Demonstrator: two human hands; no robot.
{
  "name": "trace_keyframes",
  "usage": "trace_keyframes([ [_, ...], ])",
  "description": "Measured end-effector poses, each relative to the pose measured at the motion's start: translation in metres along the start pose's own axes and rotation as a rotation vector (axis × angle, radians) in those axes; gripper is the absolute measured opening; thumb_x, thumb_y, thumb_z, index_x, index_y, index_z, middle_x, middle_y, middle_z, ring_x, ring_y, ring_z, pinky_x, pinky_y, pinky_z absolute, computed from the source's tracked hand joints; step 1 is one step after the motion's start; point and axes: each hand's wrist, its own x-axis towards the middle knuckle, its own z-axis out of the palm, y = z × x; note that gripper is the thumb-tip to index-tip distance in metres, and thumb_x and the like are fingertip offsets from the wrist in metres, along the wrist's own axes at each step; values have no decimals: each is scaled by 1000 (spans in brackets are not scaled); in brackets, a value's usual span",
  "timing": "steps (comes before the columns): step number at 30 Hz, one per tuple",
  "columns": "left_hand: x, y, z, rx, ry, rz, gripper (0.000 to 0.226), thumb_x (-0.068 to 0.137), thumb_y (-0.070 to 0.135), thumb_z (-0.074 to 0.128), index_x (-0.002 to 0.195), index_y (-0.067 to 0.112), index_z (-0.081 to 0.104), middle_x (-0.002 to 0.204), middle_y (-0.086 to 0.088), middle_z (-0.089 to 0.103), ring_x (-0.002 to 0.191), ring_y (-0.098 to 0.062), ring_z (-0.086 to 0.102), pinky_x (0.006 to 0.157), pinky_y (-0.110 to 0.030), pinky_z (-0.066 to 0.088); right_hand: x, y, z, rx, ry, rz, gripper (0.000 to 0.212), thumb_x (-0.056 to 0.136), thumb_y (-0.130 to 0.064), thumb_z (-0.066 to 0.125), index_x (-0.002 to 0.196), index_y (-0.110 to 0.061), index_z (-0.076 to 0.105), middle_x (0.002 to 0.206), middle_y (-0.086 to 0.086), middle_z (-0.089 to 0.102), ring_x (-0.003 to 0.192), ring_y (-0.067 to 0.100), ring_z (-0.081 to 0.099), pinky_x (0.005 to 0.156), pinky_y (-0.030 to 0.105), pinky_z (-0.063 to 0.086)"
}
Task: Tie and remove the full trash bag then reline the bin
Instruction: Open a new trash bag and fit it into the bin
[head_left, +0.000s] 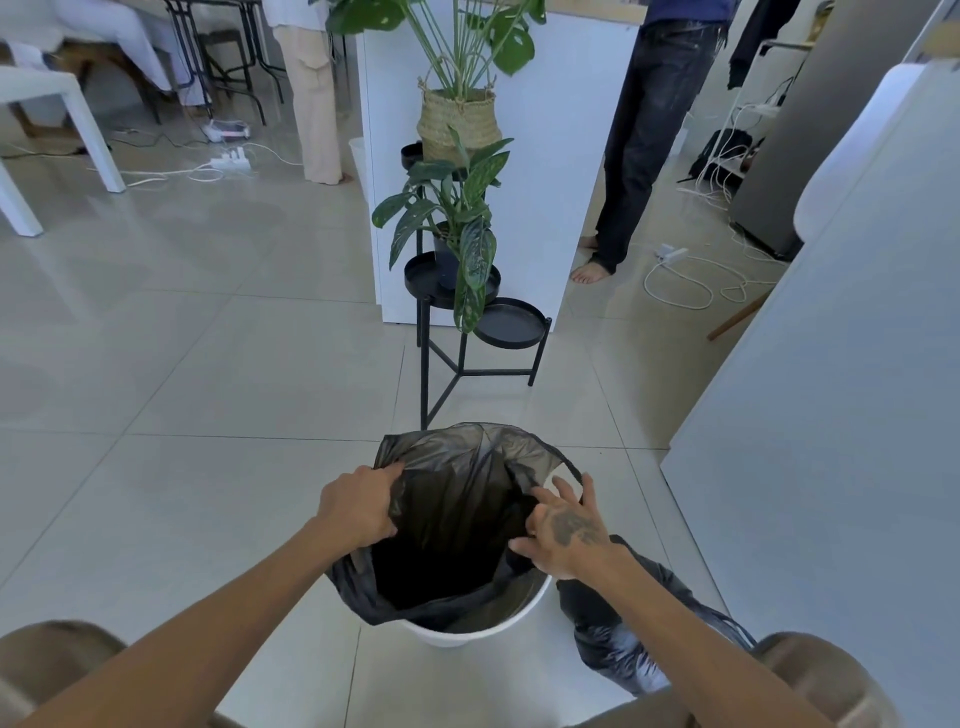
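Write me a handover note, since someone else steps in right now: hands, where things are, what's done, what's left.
Left hand: gripping the left edge of the new liner.
Right hand: fingers spread on the liner's right edge; a firm grip cannot be confirmed.
White bin: on the floor, liner inside, near edge draped over the rim, far edge standing loose.
Full bag: out of the bin, on the floor to its right; the knot is not visible.
Left: pull the liner over the whole rim.
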Motion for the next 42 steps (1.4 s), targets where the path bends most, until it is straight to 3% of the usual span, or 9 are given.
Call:
trace_keyframes([
  [4, 0, -2, 2, 69, 7, 21, 84, 78, 40, 74, 151, 38, 31, 121, -6, 62, 104, -30, 66, 80, -39, 55, 1, -2, -11, -17, 83, 80, 86, 91, -77, 10, 124, -22, 67, 154, 5, 45, 151, 32, 21, 119, 63, -9],
  [8, -1, -8, 0, 109, 22, 50, 78, 80, 32, 67, 149, 43, 33, 118, -5, 61, 101, -31, 66, 80, -39, 55, 5, 0, -14, -221, 87, 123, 59, 92, -64, 47, 135, -25, 56, 157, 11, 37, 149, 38, 22, 117, 68, -9],
  [10, 0, -14, -1, 125, 10, 65, 75, 82, 33, 66, 149, 42, 33, 118, -6, 58, 103, -31, 65, 84, -40, 56, 5, 5, -12, -291, 26, 167, 62, 87, -46, 65, 142, -25, 47, 161, 14, 27, 150, 41, 16, 115, 71, -10],
  [18, 6, -28, -16, 126, -114, 67, 77, 88, 52, 63, 153, 36, 25, 131, -11, 51, 117, -35, 59, 97, -44, 50, 5, 27, -20, -367, -116, 236, 86, 90, -40, 60, 160, -25, 12, 168, 14, -2, 154, 38, -7, 113, 72, -12],
  [24, 2, -30, -18, 53, -166, 157, 94, 69, 47, 82, 149, 44, 32, 145, -5, 38, 124, -36, 55, 97, -48, 52, 6, 25, -26, -110, 44, 101, 84, 82, -26, 71, 154, -28, 28, 164, 8, 19, 152, 35, 12, 121, 63, -1],
  [29, -1, -33, -7, -57, 34, 253, 62, 80, 47, 75, 139, 43, 54, 168, -6, 14, 143, -33, 38, 107, -45, 45, 6, 26, -15, 142, 235, 6, 58, 83, -20, 69, 138, -23, 52, 153, 0, 39, 140, 26, 35, 118, 41, 27],
  [36, -6, -19, -7, 106, 419, 389, 42, 81, 21, 76, 122, 19, 71, 150, -21, 47, 137, -45, 43, 111, -54, 40, 13, 21, -9, 79, 493, -9, 38, 84, -25, 67, 122, -22, 61, 130, 3, 51, 117, 24, 46, 100, 35, 40],
  [40, 0, -2, -7, 62, 541, 505, 37, 81, 13, 75, 118, 13, 71, 130, -15, 65, 125, -39, 57, 109, -49, 42, 26, 15, -6, 139, 482, -90, 47, 86, -25, 67, 132, -20, 56, 141, 4, 49, 128, 27, 46, 109, 39, 39],
  [42, 3, 5, -5, -35, 460, 524, 38, 87, 17, 69, 125, 14, 67, 124, -9, 69, 111, -33, 65, 97, -42, 48, 36, 13, -1, 157, 396, -122, 57, 87, -25, 67, 141, -19, 49, 153, 5, 41, 140, 28, 38, 118, 39, 32],
])
